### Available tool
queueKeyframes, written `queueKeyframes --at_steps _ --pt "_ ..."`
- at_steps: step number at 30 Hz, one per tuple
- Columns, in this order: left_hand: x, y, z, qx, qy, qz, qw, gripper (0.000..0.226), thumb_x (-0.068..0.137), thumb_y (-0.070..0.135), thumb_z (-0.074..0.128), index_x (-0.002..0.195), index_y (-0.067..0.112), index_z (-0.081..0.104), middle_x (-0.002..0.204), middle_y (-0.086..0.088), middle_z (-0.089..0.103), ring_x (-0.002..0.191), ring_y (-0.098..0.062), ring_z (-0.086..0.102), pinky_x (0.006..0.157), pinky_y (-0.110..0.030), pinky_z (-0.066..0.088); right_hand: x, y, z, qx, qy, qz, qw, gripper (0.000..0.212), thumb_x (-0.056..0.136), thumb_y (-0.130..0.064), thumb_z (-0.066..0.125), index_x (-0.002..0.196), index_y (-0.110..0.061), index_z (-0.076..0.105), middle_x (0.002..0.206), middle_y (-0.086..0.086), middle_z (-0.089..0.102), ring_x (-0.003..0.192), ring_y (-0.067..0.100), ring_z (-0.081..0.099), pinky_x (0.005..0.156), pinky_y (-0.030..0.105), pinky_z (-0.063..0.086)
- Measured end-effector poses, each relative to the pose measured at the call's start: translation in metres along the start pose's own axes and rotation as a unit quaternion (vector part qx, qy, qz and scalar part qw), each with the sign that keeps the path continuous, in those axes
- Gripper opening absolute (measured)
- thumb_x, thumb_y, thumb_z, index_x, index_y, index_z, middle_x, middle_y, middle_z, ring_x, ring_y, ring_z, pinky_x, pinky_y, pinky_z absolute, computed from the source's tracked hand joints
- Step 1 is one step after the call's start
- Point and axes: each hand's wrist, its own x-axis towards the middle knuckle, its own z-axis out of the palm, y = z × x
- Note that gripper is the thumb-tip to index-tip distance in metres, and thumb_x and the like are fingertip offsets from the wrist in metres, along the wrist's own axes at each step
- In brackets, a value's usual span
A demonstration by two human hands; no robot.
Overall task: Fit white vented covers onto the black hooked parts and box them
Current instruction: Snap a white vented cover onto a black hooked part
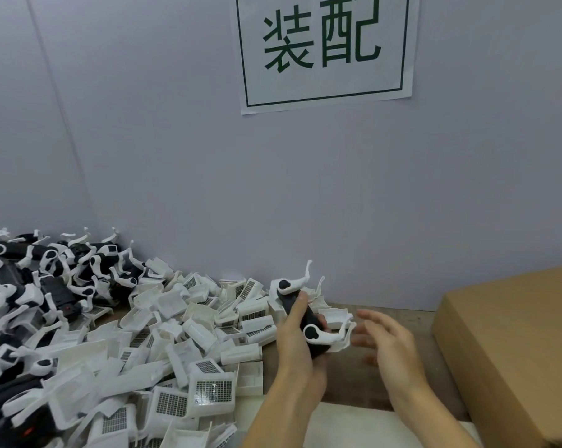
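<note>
My left hand [297, 344] grips a black hooked part [308, 321] with white curved hooks at both ends, held above the table near the wall. My right hand [386, 337] hovers just right of it, fingers spread and blurred, holding nothing. A large heap of white vented covers [182, 344] spreads over the table to the left of my hands. Behind it, at the far left, lies a pile of black hooked parts [47, 279]. A cardboard box [512, 344] stands at the right, its inside hidden.
A grey wall runs close behind the table, with a paper sign [325, 50] bearing green characters. A strip of brown table [347, 383] shows between the heap and the box. A white sheet [354, 425] lies at the near edge.
</note>
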Motion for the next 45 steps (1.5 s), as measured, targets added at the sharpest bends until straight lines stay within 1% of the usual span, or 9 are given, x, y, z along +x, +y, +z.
queueKeyframes --at_steps 2,5,7,11,16,27,33,41,45 --pt "0.001 0.001 -0.002 -0.033 -0.001 -0.009 0.999 0.028 0.094 0.033 0.062 0.088 0.007 0.071 0.07 -0.008 0.066 0.057 -0.019 0.066 0.052 -0.029 0.057 -0.001 0.002 0.001 -0.033 -0.033 0.036 0.998 0.025 0.093 -0.001 0.054 0.101 -0.019 0.071 0.075 0.004 0.075 0.065 0.015 0.069 0.055 0.026 0.047" --pt "0.004 0.003 -0.006 -0.047 0.022 -0.028 0.998 0.041 0.097 0.039 0.057 0.089 0.001 0.07 0.071 -0.011 0.071 0.063 -0.024 0.067 0.063 -0.028 0.053 -0.004 0.002 0.003 -0.057 -0.126 0.07 0.988 0.033 0.089 0.001 0.051 0.106 -0.021 0.071 0.081 0.007 0.077 0.068 0.015 0.071 0.061 0.028 0.051" --pt "0.005 0.002 -0.007 -0.016 0.033 -0.033 0.999 0.045 0.099 0.041 0.055 0.096 -0.001 0.068 0.077 -0.014 0.072 0.07 -0.029 0.065 0.076 -0.035 0.049 -0.008 0.0 0.003 -0.016 -0.196 0.071 0.978 0.035 0.081 -0.007 0.052 0.104 -0.023 0.073 0.089 0.01 0.077 0.072 0.021 0.07 0.062 0.031 0.048" --pt "0.001 -0.001 -0.005 0.068 0.011 -0.024 0.997 0.047 0.103 0.037 0.046 0.121 -0.003 0.063 0.101 -0.021 0.072 0.083 -0.036 0.067 0.075 -0.044 0.053 -0.013 -0.002 0.005 0.035 -0.269 0.086 0.959 0.04 0.067 -0.025 0.062 0.104 -0.035 0.072 0.092 0.007 0.074 0.074 0.018 0.067 0.061 0.03 0.046" --pt "0.0 -0.009 -0.006 0.163 -0.008 0.03 0.986 0.027 0.1 0.026 0.053 0.117 0.009 0.067 0.1 -0.017 0.075 0.093 -0.034 0.07 0.095 -0.057 0.051 -0.008 0.006 0.007 0.009 -0.205 0.102 0.973 0.023 0.097 -0.015 0.055 0.109 -0.032 0.066 0.084 0.004 0.076 0.06 0.013 0.065 0.06 0.033 0.048" --pt "0.003 -0.012 -0.005 0.171 -0.003 0.053 0.984 0.022 0.103 0.023 0.051 0.115 0.014 0.066 0.089 -0.013 0.076 0.086 -0.029 0.071 0.096 -0.058 0.052 -0.006 0.008 0.007 -0.001 -0.222 0.082 0.972 0.032 0.094 -0.005 0.051 0.117 -0.025 0.062 0.085 0.005 0.074 0.064 0.016 0.064 0.059 0.03 0.048" --pt "0.002 -0.012 -0.005 0.165 0.001 0.059 0.985 0.021 0.102 0.021 0.05 0.113 0.012 0.066 0.08 -0.011 0.075 0.076 -0.025 0.071 0.082 -0.047 0.056 -0.004 0.01 0.007 -0.016 -0.218 0.082 0.972 0.039 0.093 -0.003 0.046 0.12 -0.027 0.061 0.081 0.005 0.072 0.065 0.019 0.063 0.059 0.032 0.049" --pt "0.001 -0.011 -0.004 0.189 0.006 0.063 0.98 0.022 0.102 0.025 0.052 0.116 0.014 0.065 0.102 -0.018 0.071 0.091 -0.035 0.066 0.08 -0.046 0.05 -0.005 0.01 0.01 -0.023 -0.193 0.078 0.978 0.029 0.099 -0.011 0.048 0.119 -0.027 0.062 0.064 -0.003 0.064 0.056 0.017 0.056 0.053 0.03 0.047" --pt "0.001 -0.012 -0.004 0.193 0.014 0.065 0.979 0.02 0.102 0.022 0.051 0.114 0.015 0.066 0.104 -0.018 0.071 0.093 -0.034 0.066 0.082 -0.048 0.05 -0.006 0.01 0.01 -0.014 -0.198 0.085 0.976 0.027 0.098 -0.013 0.054 0.12 -0.027 0.062 0.071 -0.001 0.067 0.056 0.014 0.056 0.055 0.03 0.047"
